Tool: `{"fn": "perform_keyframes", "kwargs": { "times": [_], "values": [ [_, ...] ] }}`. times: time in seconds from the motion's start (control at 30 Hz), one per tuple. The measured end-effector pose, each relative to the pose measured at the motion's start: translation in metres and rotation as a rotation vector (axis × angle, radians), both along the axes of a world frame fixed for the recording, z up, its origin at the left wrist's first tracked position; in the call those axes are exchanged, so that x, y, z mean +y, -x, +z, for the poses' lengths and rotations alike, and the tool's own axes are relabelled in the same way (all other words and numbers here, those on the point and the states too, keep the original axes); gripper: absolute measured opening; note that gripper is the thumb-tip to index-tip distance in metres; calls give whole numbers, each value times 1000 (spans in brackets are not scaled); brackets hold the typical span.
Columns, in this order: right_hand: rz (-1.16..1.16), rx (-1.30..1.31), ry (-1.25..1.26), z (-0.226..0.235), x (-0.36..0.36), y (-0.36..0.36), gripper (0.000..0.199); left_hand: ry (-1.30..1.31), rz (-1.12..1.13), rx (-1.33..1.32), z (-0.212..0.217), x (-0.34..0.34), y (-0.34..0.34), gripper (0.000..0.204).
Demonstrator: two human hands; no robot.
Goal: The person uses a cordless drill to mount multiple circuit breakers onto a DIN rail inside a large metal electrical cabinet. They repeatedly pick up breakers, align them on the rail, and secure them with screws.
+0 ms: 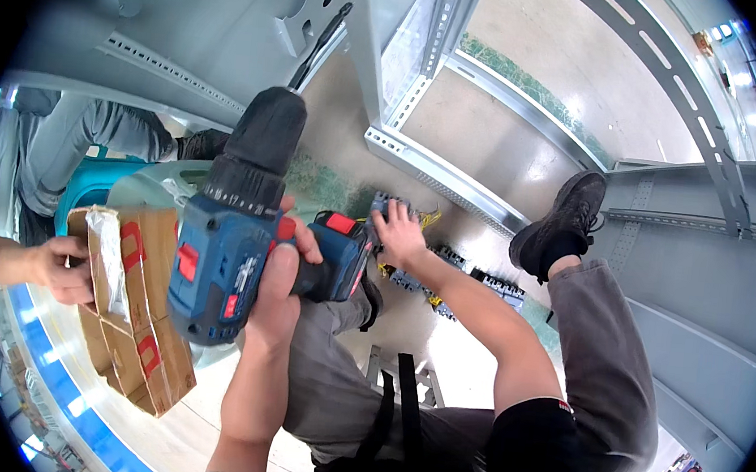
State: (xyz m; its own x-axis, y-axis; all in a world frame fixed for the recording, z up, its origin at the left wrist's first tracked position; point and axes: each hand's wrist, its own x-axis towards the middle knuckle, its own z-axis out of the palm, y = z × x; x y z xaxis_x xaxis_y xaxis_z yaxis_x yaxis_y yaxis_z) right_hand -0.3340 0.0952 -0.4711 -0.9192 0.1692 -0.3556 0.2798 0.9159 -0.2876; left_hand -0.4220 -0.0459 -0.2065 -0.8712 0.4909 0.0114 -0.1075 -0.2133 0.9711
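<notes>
Gripping cordless drill (234,214) in left hand (276,294), left of frame centre, aimed toward top; touching grey part (380,201) near frame centre with right hand (401,236), cannot tell if gripped; cardboard box (148,310) in co-worker's hand (65,270), lower left

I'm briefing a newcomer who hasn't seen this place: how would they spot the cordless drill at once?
Start at the grey metal cabinet frame, then look down and left to the person's left hand. The cordless drill is in its fingers. Unlike the brown cardboard box beside it in view, it is blue and black with red accents and a long dark bit.
</notes>
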Motion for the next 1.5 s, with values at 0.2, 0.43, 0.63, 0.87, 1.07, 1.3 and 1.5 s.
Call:
{"fn": "perform_keyframes", "kwargs": {
  "times": [0.2, 0.43, 0.63, 0.87, 1.07, 1.3, 1.5],
  "values": [
    [-254, 25, 52, 23, 0, -42, 93, -46, 12, 3, 9, 8, 0, 39],
    [-126, 41, 31, 18, 1, -124, 98, -24, 1, 28, 10, 12, -4, 39],
    [-110, 41, 11, -16, -4, -168, 102, -20, -45, 55, 11, 19, -15, 40],
    [-357, 120, 128, -24, -16, -185, 94, 20, -78, 38, 10, 38, -29, 41],
    [-1803, 255, 554, -74, -69, -198, 72, 23, -105, 18, 9, 62, -41, 42],
    [-2422, 323, 2507, -57, -76, -164, 91, 94, -179, 20, -1, 92, -46, 43],
    [-2442, 755, 2635, -57, -63, -142, 60, 114, -253, 37, 2, 107, -49, 21]
  ]
}}
